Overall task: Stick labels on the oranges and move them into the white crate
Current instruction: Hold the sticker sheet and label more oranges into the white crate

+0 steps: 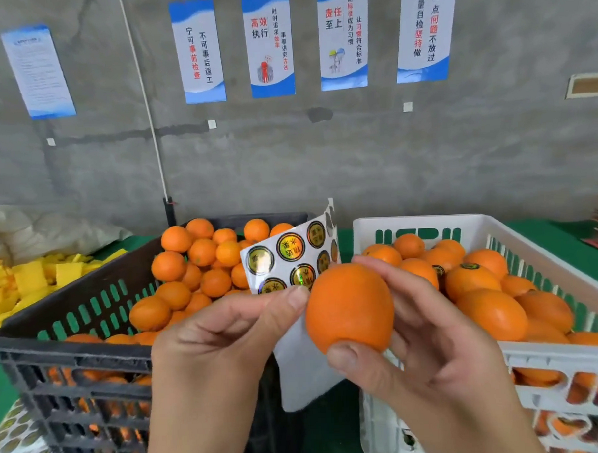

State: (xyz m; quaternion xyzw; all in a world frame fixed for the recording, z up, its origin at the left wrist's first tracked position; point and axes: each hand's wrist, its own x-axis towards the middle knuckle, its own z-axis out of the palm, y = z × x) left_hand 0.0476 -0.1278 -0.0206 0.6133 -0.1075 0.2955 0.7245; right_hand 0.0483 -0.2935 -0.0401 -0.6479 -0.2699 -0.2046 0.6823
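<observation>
Your hands are up in the gap between the two crates, and it's a narrow lane: the black crate [90, 341] walls you in on the left, the white crate [550, 359] on the right. The label sheet [292, 257] stands upright right behind your left hand [223, 335], blocking the way forward over the green table [328, 427]. Your right hand [429, 344], with the orange [349, 306], sits just beside the white crate's near-left corner. That crate is heaped with oranges [493, 313] to about its rim, with open air above them. The black crate's pile [196, 265] rises above its far rim.
</observation>
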